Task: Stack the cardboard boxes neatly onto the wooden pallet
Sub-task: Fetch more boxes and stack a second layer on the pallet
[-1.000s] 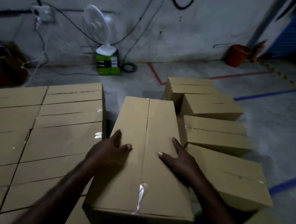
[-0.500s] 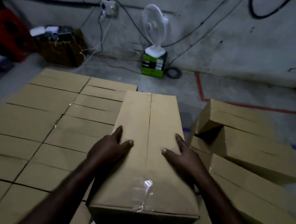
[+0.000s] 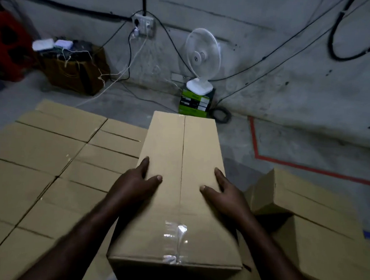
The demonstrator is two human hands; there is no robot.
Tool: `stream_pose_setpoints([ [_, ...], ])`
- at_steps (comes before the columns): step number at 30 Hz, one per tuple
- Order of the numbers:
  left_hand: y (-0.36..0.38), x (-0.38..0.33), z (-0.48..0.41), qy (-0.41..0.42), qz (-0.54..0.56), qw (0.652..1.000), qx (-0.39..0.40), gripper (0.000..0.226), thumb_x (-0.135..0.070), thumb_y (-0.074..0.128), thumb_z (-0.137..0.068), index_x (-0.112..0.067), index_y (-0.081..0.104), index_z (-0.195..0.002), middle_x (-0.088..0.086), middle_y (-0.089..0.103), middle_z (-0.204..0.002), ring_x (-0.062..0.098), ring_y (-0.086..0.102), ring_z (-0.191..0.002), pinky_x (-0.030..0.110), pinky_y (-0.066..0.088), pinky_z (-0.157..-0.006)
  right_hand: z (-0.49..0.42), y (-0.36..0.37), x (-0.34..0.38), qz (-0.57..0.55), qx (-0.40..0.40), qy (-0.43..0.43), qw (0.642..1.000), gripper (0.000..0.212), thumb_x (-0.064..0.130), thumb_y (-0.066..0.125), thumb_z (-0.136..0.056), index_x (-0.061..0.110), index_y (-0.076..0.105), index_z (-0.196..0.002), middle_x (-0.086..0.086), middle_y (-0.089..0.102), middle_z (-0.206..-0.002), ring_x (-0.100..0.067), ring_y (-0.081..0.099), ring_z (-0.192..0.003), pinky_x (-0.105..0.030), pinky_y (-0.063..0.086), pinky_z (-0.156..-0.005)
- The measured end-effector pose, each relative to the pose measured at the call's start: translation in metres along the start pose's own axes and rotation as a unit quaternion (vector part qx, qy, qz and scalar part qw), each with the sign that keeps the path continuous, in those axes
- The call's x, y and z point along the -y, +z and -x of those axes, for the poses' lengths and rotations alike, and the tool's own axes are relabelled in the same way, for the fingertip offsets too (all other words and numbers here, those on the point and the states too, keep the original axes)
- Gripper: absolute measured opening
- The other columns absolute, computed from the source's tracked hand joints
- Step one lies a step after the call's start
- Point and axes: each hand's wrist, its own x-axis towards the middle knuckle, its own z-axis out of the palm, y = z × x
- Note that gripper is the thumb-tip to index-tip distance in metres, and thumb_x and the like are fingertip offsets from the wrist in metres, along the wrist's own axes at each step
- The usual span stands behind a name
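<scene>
Cardboard stacked boxes (image 3: pixel 37 163) fill the left. The held box (image 3: pixel 182 152) hangs over their right edge. It looks stiff and fairly light, with slick tape on top, so take the side walls. The left hand (image 3: pixel 133 184) and right hand (image 3: pixel 226 192) clamp them, thumbs on top.

Clutter along the back wall

A white fan (image 3: pixel 201 60) stands on a green box (image 3: pixel 194 103); a wall socket (image 3: pixel 143 26), a brown bag (image 3: pixel 73 70) and red floor tape (image 3: pixel 308 168) show.
</scene>
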Motion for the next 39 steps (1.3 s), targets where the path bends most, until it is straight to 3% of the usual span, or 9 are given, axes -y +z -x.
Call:
stream_pose_setpoints([
  [6, -0.028, 0.003, -0.085, -0.015, 0.010, 1.000, 0.000, 0.079, -0.060, 0.055, -0.088, -0.037, 0.019, -0.154, 0.006, 0.049, -0.147, 0.025, 0.050, -0.131, 0.031, 0.043, -0.101, -0.082, 0.011, 0.042, 0.023, -0.001, 0.003, 1.000, 0.080, 0.053, 0.070, -0.083, 0.039, 0.033, -0.152, 0.007, 0.041, -0.154, -0.011, 0.042, -0.138, -0.021, 0.033, -0.106],
  [15, -0.085, 0.015, -0.185, -0.080, 0.064, 0.991, -0.083, 0.077, -0.060, 0.055, -0.088, -0.038, 0.023, -0.154, 0.004, 0.051, -0.146, 0.025, 0.051, -0.129, 0.031, 0.043, -0.100, -0.229, 0.031, 0.124, 0.062, 0.065, -0.063, 0.994, 0.083, 0.053, 0.072, -0.080, 0.035, 0.036, -0.152, 0.013, 0.043, -0.151, -0.005, 0.042, -0.136, -0.018, 0.032, -0.106],
  [21, -0.097, 0.034, -0.258, -0.166, 0.132, 0.966, -0.145, 0.089, -0.067, 0.058, -0.080, -0.039, 0.018, -0.154, 0.003, 0.048, -0.147, 0.021, 0.050, -0.130, 0.035, 0.044, -0.102, -0.377, 0.058, 0.173, 0.106, 0.185, -0.125, 0.969, 0.087, 0.053, 0.077, -0.076, 0.032, 0.038, -0.151, 0.014, 0.046, -0.148, -0.001, 0.046, -0.132, -0.020, 0.033, -0.109],
  [25, -0.064, 0.041, -0.320, -0.230, 0.210, 0.930, -0.196, 0.096, -0.071, 0.060, -0.078, -0.043, 0.009, -0.154, 0.002, 0.034, -0.156, 0.022, 0.038, -0.139, 0.038, 0.038, -0.110, -0.501, 0.088, 0.193, 0.130, 0.307, -0.174, 0.927, 0.088, 0.044, 0.079, -0.079, 0.031, 0.033, -0.153, 0.014, 0.038, -0.153, -0.002, 0.039, -0.137, -0.023, 0.031, -0.113],
  [29, -0.025, 0.028, -0.389, -0.318, 0.278, 0.864, -0.274, 0.096, -0.068, 0.064, -0.078, -0.051, 0.004, -0.151, 0.002, 0.029, -0.157, 0.024, 0.038, -0.139, 0.040, 0.041, -0.108, -0.612, 0.128, 0.200, 0.150, 0.409, -0.213, 0.875, 0.084, 0.040, 0.077, -0.084, 0.041, 0.029, -0.152, 0.023, 0.031, -0.153, -0.001, 0.033, -0.139, -0.022, 0.029, -0.111],
  [35, 0.011, 0.030, -0.466, -0.409, 0.285, 0.797, -0.341, 0.095, -0.059, 0.068, -0.080, -0.051, 0.006, -0.151, 0.001, 0.023, -0.161, 0.024, 0.031, -0.143, 0.037, 0.038, -0.108, -0.704, 0.192, 0.187, 0.136, 0.489, -0.241, 0.827, 0.077, 0.028, 0.072, -0.090, 0.041, 0.028, -0.151, 0.029, 0.029, -0.149, 0.005, 0.031, -0.137, 0.002, 0.028, -0.093],
  [39, 0.038, 0.044, -0.497, -0.432, 0.280, 0.767, -0.383, 0.095, -0.057, 0.069, -0.080, -0.049, 0.007, -0.152, 0.001, 0.022, -0.161, 0.023, 0.033, -0.142, 0.035, 0.037, -0.107, -0.735, 0.230, 0.172, 0.102, 0.513, -0.229, 0.821, 0.075, 0.016, 0.072, -0.089, 0.036, 0.034, -0.151, 0.026, 0.035, -0.149, 0.018, 0.036, -0.128, 0.006, 0.032, -0.088],
])
